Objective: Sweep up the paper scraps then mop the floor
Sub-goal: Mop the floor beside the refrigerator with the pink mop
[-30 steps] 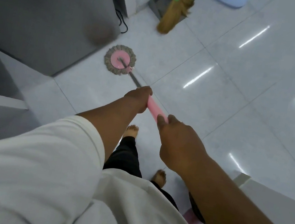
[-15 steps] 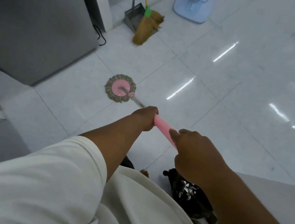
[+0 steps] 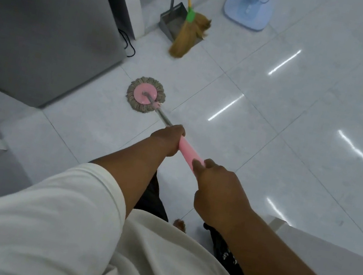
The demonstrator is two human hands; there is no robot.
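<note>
Mop (image 3: 187, 153) farther out — head (image 3: 146, 94) beyond left hand (image 3: 167, 138)

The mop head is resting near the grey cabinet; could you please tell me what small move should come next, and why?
Probably pull the mop head back across the floor: the left hand and right hand both grip the pink handle, the head lies flat near the grey cabinet, and the broom is parked at the dustpan.
</note>
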